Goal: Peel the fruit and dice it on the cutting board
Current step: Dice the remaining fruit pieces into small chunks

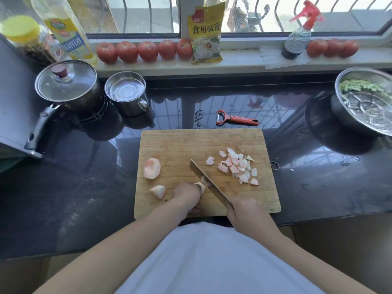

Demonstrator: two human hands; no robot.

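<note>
Seeing, on my feed:
fruit: peeled, pale pink-white wedge (200,186) on cutting board (203,143)
left hand (186,195): fingers curled, pinning wedge
right hand (247,213): gripping knife (209,183)
diced pile (238,166): board's right

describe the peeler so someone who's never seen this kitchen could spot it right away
Start at the rectangular wooden cutting board on the dark glossy countertop. Just past its far edge, towards the window, lies the red-handled Y-shaped peeler. It is the only red tool lying flat on the counter.
</note>
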